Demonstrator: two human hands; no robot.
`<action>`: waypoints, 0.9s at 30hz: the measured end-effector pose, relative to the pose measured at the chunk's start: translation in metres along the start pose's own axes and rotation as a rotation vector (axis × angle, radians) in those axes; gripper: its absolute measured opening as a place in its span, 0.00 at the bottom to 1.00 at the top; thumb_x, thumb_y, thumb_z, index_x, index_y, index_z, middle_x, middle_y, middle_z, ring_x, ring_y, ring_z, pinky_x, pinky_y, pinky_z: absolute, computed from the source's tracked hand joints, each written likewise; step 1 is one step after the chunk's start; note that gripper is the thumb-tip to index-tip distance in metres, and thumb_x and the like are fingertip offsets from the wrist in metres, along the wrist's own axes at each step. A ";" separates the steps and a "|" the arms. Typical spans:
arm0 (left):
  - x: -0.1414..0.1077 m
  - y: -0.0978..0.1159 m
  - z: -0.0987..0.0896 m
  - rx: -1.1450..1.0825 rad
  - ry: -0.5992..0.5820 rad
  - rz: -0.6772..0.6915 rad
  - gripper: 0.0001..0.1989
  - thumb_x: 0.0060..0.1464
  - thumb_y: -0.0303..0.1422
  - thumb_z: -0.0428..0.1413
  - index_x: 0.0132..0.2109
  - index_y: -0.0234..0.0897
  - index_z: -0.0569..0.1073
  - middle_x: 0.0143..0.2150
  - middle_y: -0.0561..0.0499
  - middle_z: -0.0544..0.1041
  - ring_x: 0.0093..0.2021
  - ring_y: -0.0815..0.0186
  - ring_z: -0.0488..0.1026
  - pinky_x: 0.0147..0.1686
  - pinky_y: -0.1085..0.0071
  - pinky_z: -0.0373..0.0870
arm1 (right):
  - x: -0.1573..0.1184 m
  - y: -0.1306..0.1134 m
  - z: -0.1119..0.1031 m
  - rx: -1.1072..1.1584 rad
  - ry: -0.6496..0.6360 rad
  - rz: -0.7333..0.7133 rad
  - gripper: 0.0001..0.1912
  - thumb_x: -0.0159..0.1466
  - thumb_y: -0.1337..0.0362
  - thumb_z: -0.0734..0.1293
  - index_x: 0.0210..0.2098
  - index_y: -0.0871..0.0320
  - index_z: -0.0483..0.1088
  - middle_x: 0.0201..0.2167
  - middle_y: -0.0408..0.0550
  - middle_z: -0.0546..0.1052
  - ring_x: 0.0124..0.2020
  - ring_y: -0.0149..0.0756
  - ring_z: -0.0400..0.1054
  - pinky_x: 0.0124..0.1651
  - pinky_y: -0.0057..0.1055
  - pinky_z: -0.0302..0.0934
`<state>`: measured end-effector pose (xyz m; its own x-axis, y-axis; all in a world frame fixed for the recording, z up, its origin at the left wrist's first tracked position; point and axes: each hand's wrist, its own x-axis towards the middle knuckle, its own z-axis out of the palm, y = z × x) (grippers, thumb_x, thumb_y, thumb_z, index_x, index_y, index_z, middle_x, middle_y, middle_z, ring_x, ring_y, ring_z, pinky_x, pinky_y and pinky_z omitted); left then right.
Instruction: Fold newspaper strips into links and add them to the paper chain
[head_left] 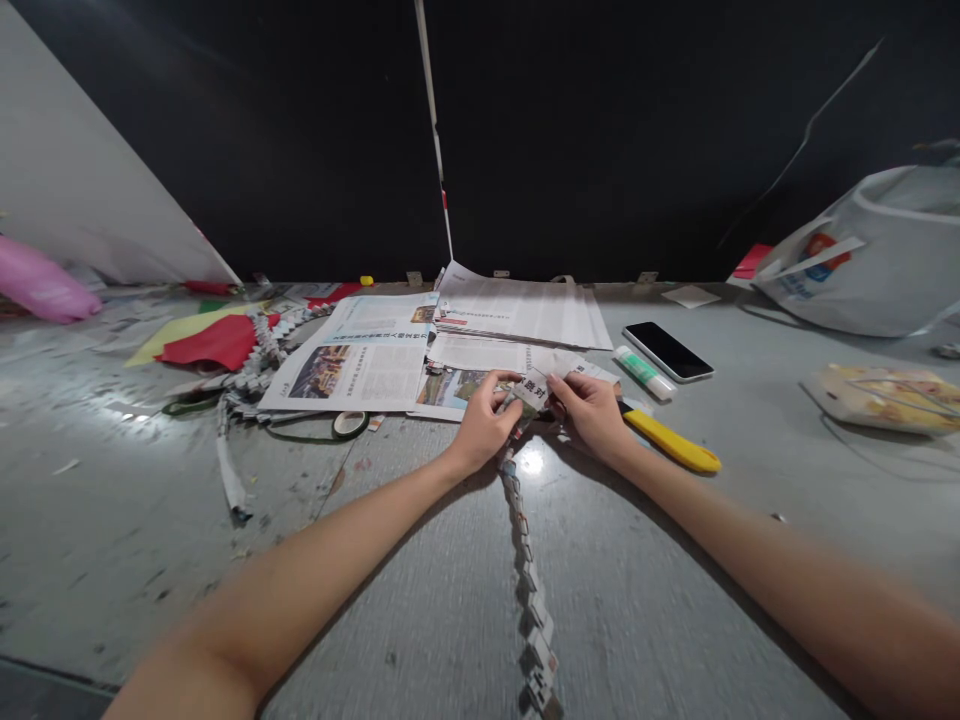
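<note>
Folded newspaper links form a long zigzag chain (531, 580) that runs over the grey surface toward me. My left hand (484, 425) is closed around the chain's far end, fingers curled. A printed newspaper strip (534, 388) with large dark characters lies between my two hands. My right hand (589, 412) pinches the strip's right side between thumb and fingers. Beyond the hands, newspaper sheets (360, 352) are spread out, with a stack of papers (517, 305) behind. Partly under my right hand lies a yellow-handled tool (671, 440); its far end is hidden.
A glue stick (643, 373) and a phone (667, 351) are at the right, with a food package (885, 398) and a white bag (870, 255) farther out. Leftward are a tape roll (350, 425), red paper (210, 343) and more folded chain (266, 350). A dark panel (600, 130) stands behind.
</note>
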<state>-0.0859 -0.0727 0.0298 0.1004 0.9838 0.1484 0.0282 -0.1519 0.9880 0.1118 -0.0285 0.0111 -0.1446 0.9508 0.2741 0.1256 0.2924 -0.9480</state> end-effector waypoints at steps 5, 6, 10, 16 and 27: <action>0.002 -0.002 0.000 0.052 0.001 0.020 0.24 0.61 0.44 0.69 0.56 0.38 0.71 0.40 0.47 0.84 0.37 0.60 0.82 0.38 0.67 0.75 | -0.001 -0.004 0.000 -0.028 -0.047 -0.021 0.31 0.69 0.37 0.72 0.23 0.54 0.66 0.20 0.41 0.68 0.23 0.33 0.58 0.29 0.33 0.54; 0.003 -0.004 0.000 0.058 -0.004 0.013 0.25 0.61 0.45 0.69 0.57 0.38 0.71 0.40 0.46 0.84 0.37 0.60 0.82 0.37 0.67 0.75 | -0.001 -0.005 0.000 -0.025 -0.054 -0.020 0.31 0.69 0.37 0.72 0.23 0.54 0.66 0.20 0.41 0.68 0.23 0.33 0.58 0.29 0.33 0.54; 0.005 -0.007 -0.002 0.069 -0.003 0.007 0.25 0.60 0.45 0.69 0.57 0.38 0.72 0.40 0.46 0.84 0.34 0.62 0.81 0.35 0.68 0.73 | -0.001 -0.007 0.000 -0.001 -0.070 -0.007 0.31 0.69 0.37 0.71 0.24 0.54 0.67 0.20 0.41 0.68 0.24 0.33 0.58 0.29 0.33 0.53; 0.006 -0.006 -0.002 0.066 0.006 0.023 0.25 0.60 0.44 0.70 0.56 0.37 0.72 0.41 0.46 0.84 0.38 0.61 0.82 0.38 0.67 0.75 | -0.002 -0.004 0.000 -0.001 -0.064 0.005 0.31 0.69 0.37 0.72 0.23 0.54 0.66 0.20 0.41 0.67 0.23 0.32 0.57 0.28 0.33 0.52; 0.005 -0.006 -0.001 0.042 0.013 0.009 0.24 0.59 0.43 0.70 0.56 0.38 0.73 0.41 0.46 0.84 0.37 0.61 0.82 0.36 0.68 0.75 | -0.002 -0.004 -0.001 0.008 -0.069 -0.005 0.30 0.69 0.37 0.71 0.24 0.54 0.68 0.21 0.42 0.68 0.24 0.33 0.58 0.29 0.33 0.54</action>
<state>-0.0868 -0.0666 0.0246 0.0879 0.9836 0.1577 0.0696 -0.1640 0.9840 0.1124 -0.0311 0.0143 -0.2128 0.9400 0.2669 0.1167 0.2956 -0.9481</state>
